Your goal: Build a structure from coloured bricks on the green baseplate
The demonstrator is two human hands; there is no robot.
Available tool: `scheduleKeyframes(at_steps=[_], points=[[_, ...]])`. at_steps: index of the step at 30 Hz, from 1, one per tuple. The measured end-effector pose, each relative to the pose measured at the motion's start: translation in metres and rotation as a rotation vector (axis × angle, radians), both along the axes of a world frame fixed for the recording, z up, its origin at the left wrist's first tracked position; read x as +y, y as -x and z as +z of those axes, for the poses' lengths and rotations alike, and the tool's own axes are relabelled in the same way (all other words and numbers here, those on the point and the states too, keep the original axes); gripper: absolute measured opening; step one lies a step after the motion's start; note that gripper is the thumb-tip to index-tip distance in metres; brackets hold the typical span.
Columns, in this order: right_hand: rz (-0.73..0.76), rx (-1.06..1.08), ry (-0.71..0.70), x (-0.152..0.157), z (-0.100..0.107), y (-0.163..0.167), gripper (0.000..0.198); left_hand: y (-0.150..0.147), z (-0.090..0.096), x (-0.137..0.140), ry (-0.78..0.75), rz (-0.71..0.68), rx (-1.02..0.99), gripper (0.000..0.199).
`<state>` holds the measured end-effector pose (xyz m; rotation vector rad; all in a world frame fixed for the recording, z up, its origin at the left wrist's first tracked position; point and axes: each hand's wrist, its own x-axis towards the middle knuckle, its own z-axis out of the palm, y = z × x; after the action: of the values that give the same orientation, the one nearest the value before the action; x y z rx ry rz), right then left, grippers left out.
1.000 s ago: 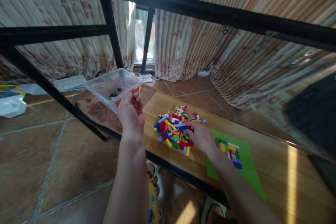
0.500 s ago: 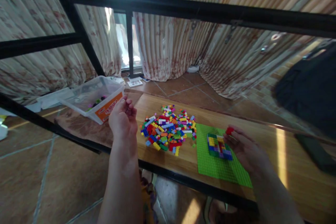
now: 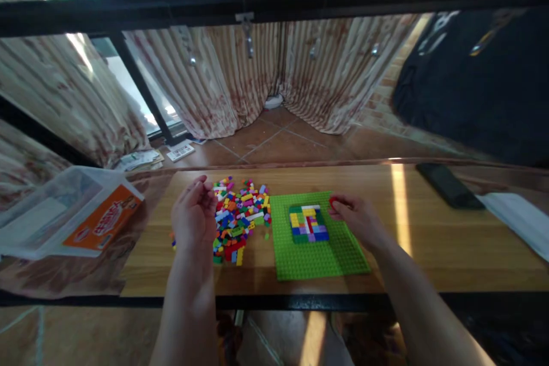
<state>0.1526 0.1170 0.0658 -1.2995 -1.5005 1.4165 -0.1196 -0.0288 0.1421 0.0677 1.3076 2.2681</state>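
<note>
My right hand (image 3: 354,217) pinches a small red brick (image 3: 333,201) above the right side of a green baseplate (image 3: 295,266). Just left of those fingertips, a low block of joined toy bricks (image 3: 295,220) sits on the plate, with yellow, white, green, blue, purple and red pieces. My left hand (image 3: 194,211) is held palm up over the left part of a loose brick pile (image 3: 240,217). Its fingers are curled in, and what they hold, if anything, cannot be made out. This hand and forearm hide some of the pile.
A clear plastic box (image 3: 38,206) with an orange label stands left of the wooden tabletop (image 3: 148,251). A dark flat object (image 3: 449,185) lies at the right, beside a white sheet (image 3: 518,220). A black bar (image 3: 274,0) crosses in front of the curtains.
The view has turned right and levelled. My right hand still grips the red brick, now at the plate's far right edge. My left hand stays curled and now overlaps the pile's left side.
</note>
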Motion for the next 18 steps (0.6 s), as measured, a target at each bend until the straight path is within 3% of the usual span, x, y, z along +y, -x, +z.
scheduleKeyframes(at_steps=[4,11,18], points=[[0.033,-0.084,0.011,0.002,-0.001,0.001,0.016,-0.018,-0.010,0.014,0.061,-0.072,0.085,0.010],[0.173,-0.201,-0.209,0.002,0.000,0.001,0.020,-0.039,-0.029,0.021,0.175,-0.201,0.304,0.021],[0.220,-0.181,-0.175,0.002,-0.004,-0.002,0.015,-0.049,-0.049,0.026,0.323,-0.313,0.481,0.020]])
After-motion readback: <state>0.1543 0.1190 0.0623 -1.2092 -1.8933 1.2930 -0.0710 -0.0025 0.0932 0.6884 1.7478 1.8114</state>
